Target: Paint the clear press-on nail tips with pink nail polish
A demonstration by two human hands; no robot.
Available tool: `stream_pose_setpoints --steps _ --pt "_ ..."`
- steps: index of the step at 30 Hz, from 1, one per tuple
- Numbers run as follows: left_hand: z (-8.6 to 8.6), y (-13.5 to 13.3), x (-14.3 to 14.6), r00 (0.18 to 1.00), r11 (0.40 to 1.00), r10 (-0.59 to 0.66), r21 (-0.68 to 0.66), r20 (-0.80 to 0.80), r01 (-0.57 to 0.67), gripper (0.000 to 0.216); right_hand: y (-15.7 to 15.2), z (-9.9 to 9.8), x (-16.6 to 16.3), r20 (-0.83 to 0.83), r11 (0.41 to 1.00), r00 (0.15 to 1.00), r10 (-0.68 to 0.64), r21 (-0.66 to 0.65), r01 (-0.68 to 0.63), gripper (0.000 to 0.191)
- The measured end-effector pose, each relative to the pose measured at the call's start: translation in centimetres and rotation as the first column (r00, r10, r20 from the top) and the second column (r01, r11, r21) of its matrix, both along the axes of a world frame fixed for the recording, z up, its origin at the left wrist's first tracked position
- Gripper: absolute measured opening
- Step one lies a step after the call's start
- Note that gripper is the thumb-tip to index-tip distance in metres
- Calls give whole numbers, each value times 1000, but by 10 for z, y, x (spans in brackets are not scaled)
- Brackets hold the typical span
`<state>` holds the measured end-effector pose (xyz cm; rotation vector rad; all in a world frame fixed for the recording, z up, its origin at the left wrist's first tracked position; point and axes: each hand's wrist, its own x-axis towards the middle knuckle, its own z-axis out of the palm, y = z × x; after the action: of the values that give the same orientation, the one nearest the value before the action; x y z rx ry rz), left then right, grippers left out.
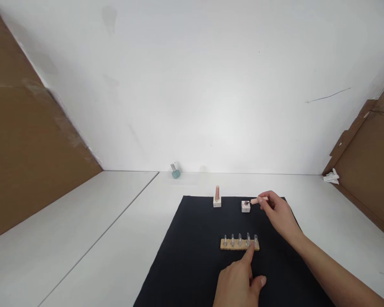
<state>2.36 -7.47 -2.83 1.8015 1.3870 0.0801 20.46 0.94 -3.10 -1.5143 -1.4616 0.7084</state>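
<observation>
My right hand (277, 213) pinches the pale pink cap of a nail polish brush (255, 201), held nearly level. The bristle end is at the mouth of an open white nail polish bottle (245, 208). With its index finger stretched out, my left hand (238, 277) touches the front edge of a tan strip (237, 246) near its right end. The thumb stands apart from that finger, and the other fingers are curled and partly hidden. Several clear nail tips (240, 240) stand upright in a row along the strip.
A second white bottle with a pink cap (217, 197) stands closed at the back of the black cloth (185, 256). Farther back, a teal polish bottle (176, 173) leans by the white wall. Crumpled white tissue (331, 176) lies in the right corner, beside brown cardboard (371, 153).
</observation>
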Motion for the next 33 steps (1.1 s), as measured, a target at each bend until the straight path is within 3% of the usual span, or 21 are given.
stream_pose_setpoints --steps 12,21,28,33 --pt "-1 0 -5 999 999 -32 36 13 32 75 13 14 -10 372 998 926 56 11 -65 21" --pt "2 -2 -5 999 1000 -25 9 42 24 74 23 25 -24 641 994 763 84 -5 -106 15" --pt "6 -4 -7 999 1000 -16 11 40 15 75 29 32 -25 744 995 661 96 -46 -93 14" --pt "8 -7 -8 997 1000 13 21 79 -15 76 39 27 -22 771 988 619 150 -90 -128 17"
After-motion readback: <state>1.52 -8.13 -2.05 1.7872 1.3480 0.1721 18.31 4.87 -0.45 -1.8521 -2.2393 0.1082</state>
